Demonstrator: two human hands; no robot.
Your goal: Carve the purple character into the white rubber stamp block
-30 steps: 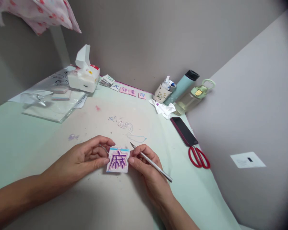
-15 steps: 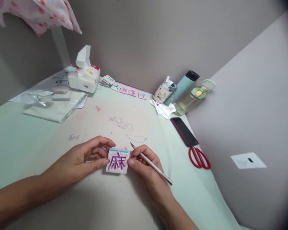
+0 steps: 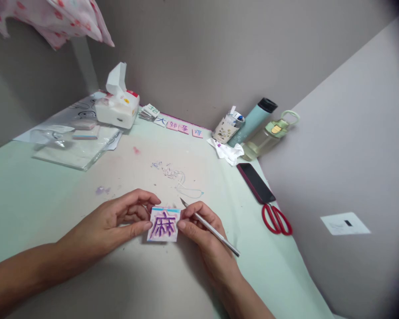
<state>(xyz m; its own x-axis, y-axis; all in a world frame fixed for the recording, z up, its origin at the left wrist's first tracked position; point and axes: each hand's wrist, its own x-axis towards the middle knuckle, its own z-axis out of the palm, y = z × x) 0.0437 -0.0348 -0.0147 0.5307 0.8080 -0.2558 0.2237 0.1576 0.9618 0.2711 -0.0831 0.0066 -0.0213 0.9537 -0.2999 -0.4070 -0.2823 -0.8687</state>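
A small square carving block (image 3: 164,224) faces me, a purple Chinese character standing out on its pale pink surface and a blue strip along its top edge. My left hand (image 3: 129,217) pinches its left side between thumb and fingers. On the right side, the thumb and index finger of my right hand (image 3: 208,230) hold the same block. A silver craft knife (image 3: 216,232) also lies in my right hand, its blade pointing up and left beyond the fingers. Thin shavings (image 3: 169,171) are scattered on the table behind the block.
Several character tiles (image 3: 173,126) line the back edge beside a tissue pack (image 3: 118,108). Plastic-wrapped sheets (image 3: 69,153) lie at left. To the right are a pen cup (image 3: 226,128), a teal bottle (image 3: 252,120), a clear bottle (image 3: 264,139), a phone (image 3: 255,182) and red-handled scissors (image 3: 276,219).
Almost nothing differs. Both hands keep the same grip on the block; the whole view has shifted very slightly.
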